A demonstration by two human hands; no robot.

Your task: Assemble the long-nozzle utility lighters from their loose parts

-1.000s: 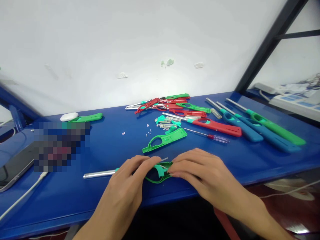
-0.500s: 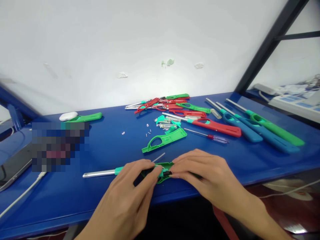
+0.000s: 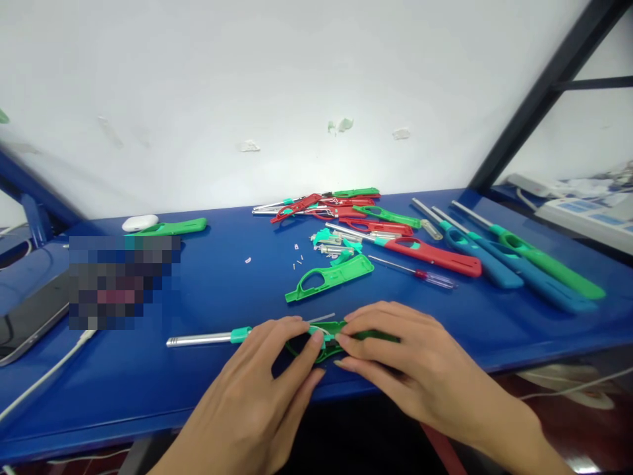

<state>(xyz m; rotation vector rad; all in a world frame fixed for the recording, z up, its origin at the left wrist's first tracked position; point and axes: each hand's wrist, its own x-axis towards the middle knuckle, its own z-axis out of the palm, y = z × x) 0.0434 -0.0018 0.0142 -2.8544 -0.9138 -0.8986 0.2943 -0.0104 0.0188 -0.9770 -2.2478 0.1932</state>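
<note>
The opened lighter (image 3: 330,353) lies along the bench's (image 3: 123,396) near edge, rod toward the left edge. The left hand's (image 3: 257,376) fingers hold it by the teal piece (image 3: 328,341); the right hand's (image 3: 420,349) fingers sit narrow over the handle, pinching or not I cannot tell. Best to steady the teal piece and press lightly. Since half a second ago, the clear tube (image 3: 324,318) has tipped flatter and the right thumb has lowered

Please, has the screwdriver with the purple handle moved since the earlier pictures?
No, judged against the blue table, the screwdriver stays beside the red lighter.
</note>
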